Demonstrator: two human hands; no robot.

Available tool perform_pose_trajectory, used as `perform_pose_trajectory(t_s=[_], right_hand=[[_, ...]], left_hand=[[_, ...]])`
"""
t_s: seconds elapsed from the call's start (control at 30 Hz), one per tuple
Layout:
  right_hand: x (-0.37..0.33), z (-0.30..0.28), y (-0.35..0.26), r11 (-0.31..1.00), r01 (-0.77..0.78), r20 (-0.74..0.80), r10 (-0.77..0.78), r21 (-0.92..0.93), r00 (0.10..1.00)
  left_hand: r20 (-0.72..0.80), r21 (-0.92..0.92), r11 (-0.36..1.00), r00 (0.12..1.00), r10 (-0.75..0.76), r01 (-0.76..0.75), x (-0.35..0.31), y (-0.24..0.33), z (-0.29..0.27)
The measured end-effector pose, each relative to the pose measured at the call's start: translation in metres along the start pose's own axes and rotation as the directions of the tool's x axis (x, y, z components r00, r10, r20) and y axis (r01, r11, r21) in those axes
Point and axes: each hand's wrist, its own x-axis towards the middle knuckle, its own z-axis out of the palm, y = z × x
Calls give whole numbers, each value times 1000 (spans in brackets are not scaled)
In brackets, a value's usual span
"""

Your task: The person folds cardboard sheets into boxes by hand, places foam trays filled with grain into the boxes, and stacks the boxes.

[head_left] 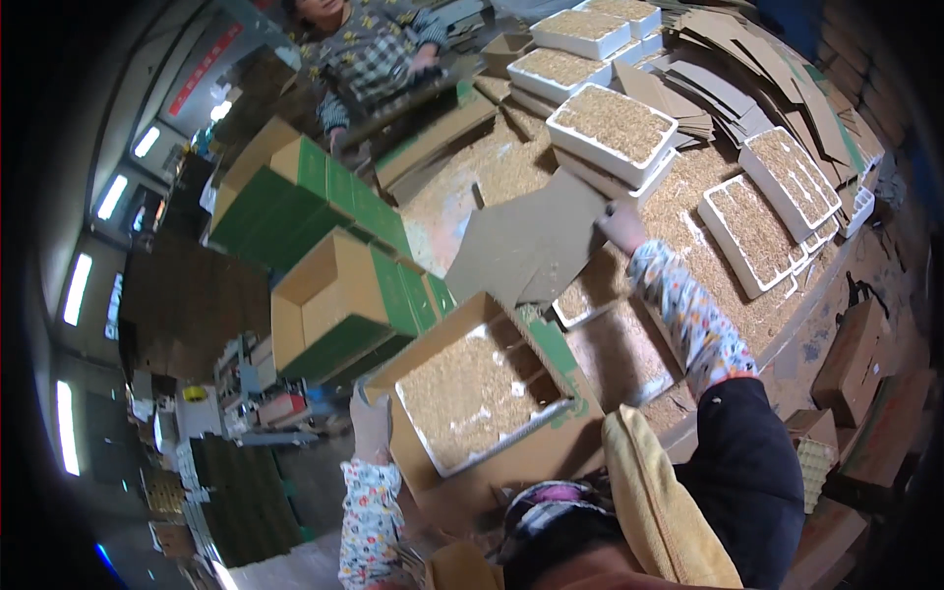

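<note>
Box (531,464): open brown cardboard, just in front of the wearer, with a white tray (419,434) of tan flakes (462,393) inside.
Left hand (371,428): against the box's left wall; from where I stand I cannot tell how tightly it grips.
Right hand (621,226): reaching out past the box, fingers closed on the right end of a grey sheet (526,231).
Grey sheet: over the desk (442,234), beyond the box, lying leftward from the right hand; its long axis seems to run near left to far right. The right hand is nearer, touching; the left is well apart.
Green boxes (275,211): open-topped, left of the sheet.
White trays (593,152): stacked, flake-filled, beyond the right hand.
Co-worker (379,64): across the desk.
</note>
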Motion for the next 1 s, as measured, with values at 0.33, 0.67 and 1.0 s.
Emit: perform_pose_trajectory(t_s=[0.33, 0.67, 1.0], right_hand=[[-256, -46, -272, 313, 898, 377, -827, -310, 418], [-278, 3, -184, 188, 895, 502, -773, -404, 389], [-147, -44, -167, 765, -290, 759, -368, 575, 537]], left_hand=[[-339, 130, 929, 865, 369, -345, -10, 62, -14], [781, 546, 423, 622, 55, -723, -78, 90, 19], [133, -606, 767, 977, -164, 212, -74, 7, 1]])
